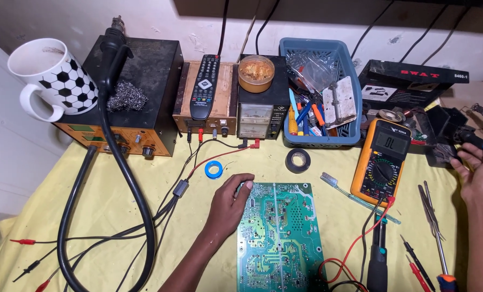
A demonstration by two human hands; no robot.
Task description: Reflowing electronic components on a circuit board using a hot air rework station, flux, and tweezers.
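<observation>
Leftmost, a football-patterned mug sits beside a black soldering station, whose thick hose loops over the yellow cloth. Next comes a remote control on a wooden box, with a small roll of blue tape in front of it. The left hand rests on the upper left corner of the green circuit board, fingers curled over its edge; the board lies flat at the centre. Further right are black tape, a toothbrush, a blue basket, and an orange multimeter. At the far edge, the right hand closes around a black-handled tool.
</observation>
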